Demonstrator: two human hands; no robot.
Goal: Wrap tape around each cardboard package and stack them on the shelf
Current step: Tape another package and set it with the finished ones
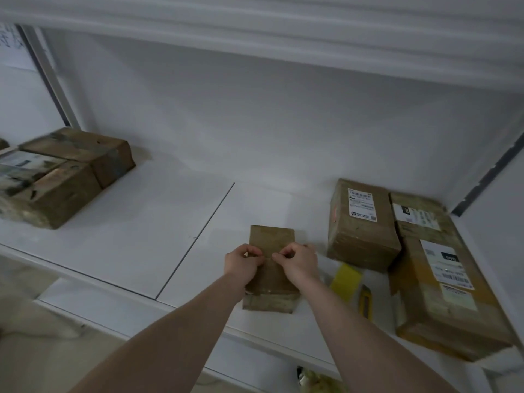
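Small cardboard package (271, 268) lies flat on white shelf (136, 228), near front edge, centre-right. Both hands are set on its top face. Left hand (242, 262) and right hand (297, 265) are curled, fingertips pinched close together at mid-package, apparently on a clear tape strip; the tape itself is barely visible, so exactly what is pinched cannot be told.

Judgement: tape is being pressed or smoothed across the top. To be done well: strip kept taut, pressed from centre outward w/ no creases, ends carried over the edges; package to be held from sliding on the slick shelf.

Yellow tape roll (344, 280) and yellow cutter (365, 302) lie just right of the package, within reach. Three labelled boxes (363, 225) are grouped at right, touching one another. Taped stack (56, 177) sits well apart at far left.

Surface: white laminate, seam between panels running left of the package. Upper shelf overhead; white back wall; dim light. Floor seen below at lower left.
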